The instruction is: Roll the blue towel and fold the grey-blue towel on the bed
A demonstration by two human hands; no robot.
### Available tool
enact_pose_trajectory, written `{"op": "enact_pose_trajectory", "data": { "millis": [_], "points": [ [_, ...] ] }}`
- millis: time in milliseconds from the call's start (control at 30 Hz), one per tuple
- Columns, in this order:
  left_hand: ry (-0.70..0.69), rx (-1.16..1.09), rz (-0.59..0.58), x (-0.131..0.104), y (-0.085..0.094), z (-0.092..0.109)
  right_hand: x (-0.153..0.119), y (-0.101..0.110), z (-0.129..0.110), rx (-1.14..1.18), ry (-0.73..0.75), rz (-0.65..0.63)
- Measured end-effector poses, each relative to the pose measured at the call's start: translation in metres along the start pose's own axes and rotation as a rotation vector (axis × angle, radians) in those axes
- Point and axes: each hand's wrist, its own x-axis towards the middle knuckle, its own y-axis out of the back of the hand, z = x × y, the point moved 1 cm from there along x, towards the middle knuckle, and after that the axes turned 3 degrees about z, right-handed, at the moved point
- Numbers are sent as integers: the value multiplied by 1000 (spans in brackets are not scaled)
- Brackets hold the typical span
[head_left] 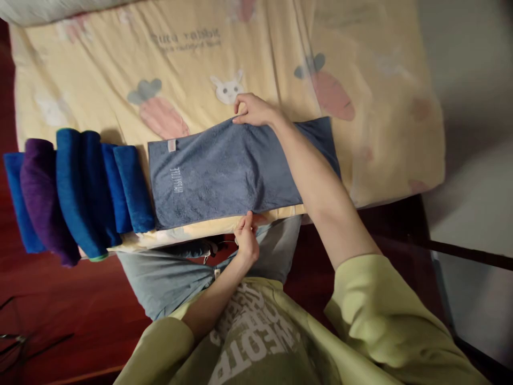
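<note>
A grey-blue towel (pixel 208 176) lies spread lengthwise along the near side of the bed, with a small white label and light lettering at its left end. My right hand (pixel 256 109) pinches its far edge near the middle, the forearm crossing over the towel's right part. At the near edge, almost opposite, my left hand (pixel 246 240) has thumb and fingers closed on the hem. A slight ridge runs across the cloth between both hands. Just left of the towel, several rolled towels stand side by side, among them a purple one (pixel 44 192) and a blue one (pixel 134 187).
The bed (pixel 192 69) has a yellow sheet printed with rabbits and carrots, and its near edge borders my legs. A pale pillow or bundle (pixel 52 8) is at the far left corner. Reddish-brown floor (pixel 80 310) shows below, with thin dark cables or rods (pixel 20 339) at lower left.
</note>
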Motion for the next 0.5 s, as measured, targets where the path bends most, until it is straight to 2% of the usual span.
{"op": "enact_pose_trajectory", "data": {
  "millis": [100,200,267,333,400,500],
  "points": [
    [-162,62,-52,-20,10,32,-28,33,-28,80,34,94],
    [-345,90,-132,-34,22,86,-66,74,-61,143,57,255],
    [-497,116,-175,-38,27,136,-95,101,-83,192,80,388],
    [-689,155,-198,-40,24,196,-124,123,-104,263,115,510],
    [-821,194,-228,-43,14,261,-152,141,-125,352,154,584],
    [-911,256,-275,-60,-13,355,-193,157,-158,496,235,627]
  ]
}}
